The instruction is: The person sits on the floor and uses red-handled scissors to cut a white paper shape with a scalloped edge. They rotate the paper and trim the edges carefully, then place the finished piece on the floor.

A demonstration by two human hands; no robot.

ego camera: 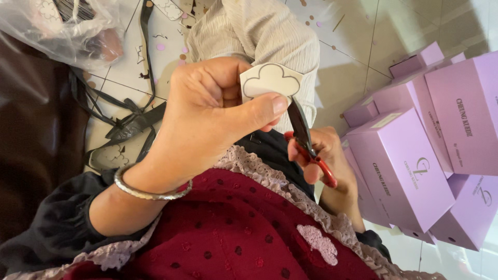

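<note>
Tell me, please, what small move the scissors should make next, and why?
Probably one short snip along the drawn outline: the left hand pinches the paper shape, and the scissors in the right hand already meet its lower edge, uncut margin remaining.

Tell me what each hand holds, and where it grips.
Left hand pinches the paper cutout at its left edge; right hand holds the scissors by their red handles.

Two bare hands, close together, seen from above.
Left hand (207, 111) fills the centre, fingers curled, thumb pressed flat toward 3 o'clock. Right hand (324, 155) sits lower at 4 o'clock, fingers closed, wrist bent downward.
</note>
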